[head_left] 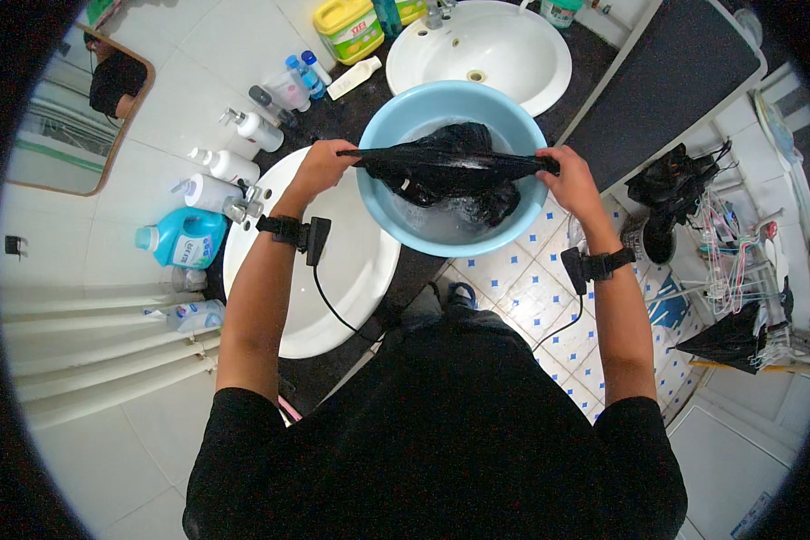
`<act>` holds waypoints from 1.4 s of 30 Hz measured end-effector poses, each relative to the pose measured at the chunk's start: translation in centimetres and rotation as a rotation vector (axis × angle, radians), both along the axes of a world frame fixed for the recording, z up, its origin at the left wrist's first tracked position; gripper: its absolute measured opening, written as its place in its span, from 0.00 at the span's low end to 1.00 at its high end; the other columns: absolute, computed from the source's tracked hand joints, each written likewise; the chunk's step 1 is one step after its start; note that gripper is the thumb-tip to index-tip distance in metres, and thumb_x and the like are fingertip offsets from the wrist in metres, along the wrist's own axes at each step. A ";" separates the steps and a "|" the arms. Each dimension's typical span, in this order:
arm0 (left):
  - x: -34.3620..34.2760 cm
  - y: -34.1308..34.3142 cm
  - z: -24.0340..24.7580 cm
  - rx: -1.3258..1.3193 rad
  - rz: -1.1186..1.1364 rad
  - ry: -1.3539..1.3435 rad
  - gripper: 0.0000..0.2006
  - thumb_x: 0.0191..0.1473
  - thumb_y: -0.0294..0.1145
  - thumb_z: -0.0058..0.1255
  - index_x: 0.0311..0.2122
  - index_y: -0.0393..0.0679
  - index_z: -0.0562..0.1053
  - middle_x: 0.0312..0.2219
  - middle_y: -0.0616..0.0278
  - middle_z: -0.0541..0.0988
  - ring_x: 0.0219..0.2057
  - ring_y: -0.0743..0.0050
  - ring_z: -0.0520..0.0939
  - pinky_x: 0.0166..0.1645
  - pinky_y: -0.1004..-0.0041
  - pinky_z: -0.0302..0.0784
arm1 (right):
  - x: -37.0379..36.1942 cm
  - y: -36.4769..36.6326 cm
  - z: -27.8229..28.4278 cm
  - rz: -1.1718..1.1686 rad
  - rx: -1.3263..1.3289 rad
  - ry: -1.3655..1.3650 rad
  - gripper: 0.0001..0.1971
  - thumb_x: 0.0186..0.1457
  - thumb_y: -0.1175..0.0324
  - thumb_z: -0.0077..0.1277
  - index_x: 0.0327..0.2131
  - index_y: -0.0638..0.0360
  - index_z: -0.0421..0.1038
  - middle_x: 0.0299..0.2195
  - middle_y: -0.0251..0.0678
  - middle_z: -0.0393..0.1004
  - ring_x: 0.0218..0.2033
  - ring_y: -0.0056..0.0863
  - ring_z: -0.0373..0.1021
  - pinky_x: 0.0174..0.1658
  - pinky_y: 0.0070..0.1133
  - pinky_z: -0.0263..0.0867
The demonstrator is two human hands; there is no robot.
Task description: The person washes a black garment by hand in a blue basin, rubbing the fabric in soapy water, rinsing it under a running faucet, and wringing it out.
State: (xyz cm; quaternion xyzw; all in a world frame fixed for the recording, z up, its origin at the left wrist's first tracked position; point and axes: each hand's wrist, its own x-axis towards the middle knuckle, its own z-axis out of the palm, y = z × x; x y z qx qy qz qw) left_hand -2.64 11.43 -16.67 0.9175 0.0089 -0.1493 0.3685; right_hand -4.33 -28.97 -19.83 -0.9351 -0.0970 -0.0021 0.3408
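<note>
A wet black garment (450, 171) is stretched sideways across a light blue basin (375, 211). My left hand (322, 168) is closed on its left end, just outside the basin's rim. Its right end is gripped by my right hand (569, 180), over the opposite rim. Below the taut band, the rest of the dark cloth hangs or lies in cloudy, sudsy water (423, 220); how much is under the water I cannot tell. Both wrists wear black straps with small boxes and cables.
The basin stands between two white sinks, one on the left (369, 288) and one at the back (540, 63). Pump bottles (256, 132) and a blue detergent jug (189, 238) line the left wall. Hangers (724, 252) and a dark bin (652, 238) are at the right.
</note>
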 end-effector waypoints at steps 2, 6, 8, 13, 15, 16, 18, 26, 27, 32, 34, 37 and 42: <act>0.2 0.0 -0.1 -0.052 0.067 0.034 0.07 0.48 0.28 0.50 0.31 0.38 0.76 0.17 0.64 0.74 0.16 0.80 0.70 0.20 0.77 0.65 | 0.4 -0.7 -0.1 0.044 -0.085 -0.020 0.18 0.43 0.67 0.59 0.39 0.64 0.72 0.36 0.53 0.72 0.37 0.41 0.71 0.41 0.28 0.66; 0.5 0.9 -1.3 -0.207 0.192 -0.095 0.07 0.48 0.28 0.49 0.32 0.38 0.75 0.15 0.66 0.71 0.14 0.83 0.68 0.17 0.79 0.62 | 1.0 -0.5 1.8 -0.131 -0.080 0.215 0.17 0.45 0.58 0.59 0.31 0.65 0.73 0.29 0.49 0.73 0.32 0.39 0.72 0.37 0.28 0.65; 1.0 1.3 -2.1 -0.200 0.229 -0.135 0.07 0.48 0.28 0.48 0.32 0.38 0.75 0.15 0.67 0.71 0.15 0.83 0.68 0.18 0.79 0.62 | 1.3 -1.3 0.3 -0.061 -0.001 0.077 0.15 0.45 0.62 0.58 0.29 0.64 0.71 0.26 0.43 0.70 0.30 0.31 0.69 0.36 0.24 0.64; 1.3 2.0 -3.8 -0.493 0.486 -0.050 0.09 0.50 0.28 0.47 0.35 0.36 0.73 0.18 0.63 0.73 0.17 0.80 0.72 0.22 0.77 0.71 | 1.9 -2.3 -1.8 0.064 0.343 0.067 0.09 0.45 0.72 0.56 0.25 0.62 0.64 0.21 0.31 0.64 0.28 0.21 0.63 0.36 0.19 0.61; 1.1 2.0 -3.9 -0.518 0.490 -0.041 0.09 0.50 0.28 0.47 0.36 0.36 0.73 0.20 0.62 0.73 0.18 0.79 0.73 0.24 0.76 0.73 | 2.4 -2.6 -2.4 0.010 0.228 -0.026 0.11 0.43 0.73 0.55 0.31 0.59 0.64 0.23 0.40 0.70 0.24 0.30 0.67 0.31 0.25 0.63; 1.2 2.0 -3.9 -0.545 0.498 -0.036 0.09 0.50 0.28 0.47 0.37 0.35 0.72 0.21 0.62 0.73 0.18 0.78 0.73 0.26 0.74 0.75 | 2.6 -2.7 -2.7 0.006 0.229 -0.027 0.11 0.43 0.73 0.55 0.31 0.59 0.64 0.23 0.40 0.70 0.24 0.30 0.67 0.31 0.25 0.63; 1.2 1.9 -3.9 -0.522 0.536 -0.061 0.09 0.50 0.27 0.48 0.37 0.35 0.72 0.22 0.61 0.73 0.19 0.77 0.74 0.26 0.74 0.76 | 2.8 -2.1 -2.7 -0.214 0.265 0.000 0.09 0.44 0.75 0.51 0.31 0.60 0.65 0.22 0.38 0.70 0.22 0.27 0.67 0.27 0.23 0.63; 2.6 -1.5 -3.0 -0.917 0.799 -0.328 0.08 0.52 0.27 0.47 0.36 0.34 0.70 0.24 0.58 0.71 0.23 0.71 0.74 0.25 0.66 0.82 | 3.6 -0.5 1.1 -0.539 1.169 0.183 0.05 0.50 0.75 0.44 0.33 0.60 0.65 0.28 0.33 0.70 0.26 0.23 0.67 0.24 0.22 0.64; 3.0 -2.8 -3.0 -0.872 0.814 -0.349 0.08 0.52 0.26 0.47 0.37 0.34 0.69 0.25 0.58 0.71 0.24 0.72 0.74 0.26 0.66 0.82 | 3.4 -0.1 1.9 -0.544 1.166 0.183 0.05 0.50 0.75 0.44 0.33 0.60 0.65 0.28 0.33 0.70 0.26 0.23 0.67 0.24 0.22 0.64; 3.0 -10.0 -3.0 -0.305 0.279 -0.243 0.19 0.44 0.27 0.53 0.43 0.31 0.68 0.34 0.53 0.75 0.34 0.64 0.76 0.43 0.67 0.71 | 4.0 -2.8 -1.0 -0.637 1.198 0.170 0.04 0.47 0.77 0.47 0.30 0.60 0.66 0.26 0.32 0.69 0.26 0.23 0.66 0.26 0.22 0.63; 4.1 -9.5 -8.9 -0.343 0.356 0.212 0.23 0.39 0.31 0.59 0.41 0.28 0.69 0.37 0.45 0.76 0.41 0.55 0.76 0.44 0.66 0.70 | 4.1 -2.6 -1.8 -0.638 1.206 0.187 0.05 0.47 0.77 0.48 0.30 0.60 0.66 0.25 0.31 0.69 0.25 0.23 0.66 0.27 0.21 0.63; 3.9 -8.8 -14.8 -0.237 0.343 0.072 0.22 0.40 0.31 0.59 0.40 0.27 0.68 0.38 0.40 0.74 0.43 0.49 0.75 0.44 0.64 0.71 | 3.3 -1.3 -0.8 -0.622 1.271 0.216 0.06 0.45 0.77 0.50 0.29 0.59 0.65 0.24 0.31 0.68 0.25 0.22 0.65 0.29 0.20 0.62; 2.7 -12.8 -12.4 0.175 0.475 -0.206 0.21 0.41 0.32 0.58 0.39 0.28 0.70 0.38 0.38 0.74 0.42 0.47 0.76 0.45 0.62 0.71 | 2.2 -2.6 -1.4 -0.582 1.033 0.190 0.07 0.47 0.77 0.48 0.33 0.59 0.67 0.27 0.31 0.69 0.28 0.21 0.66 0.32 0.19 0.62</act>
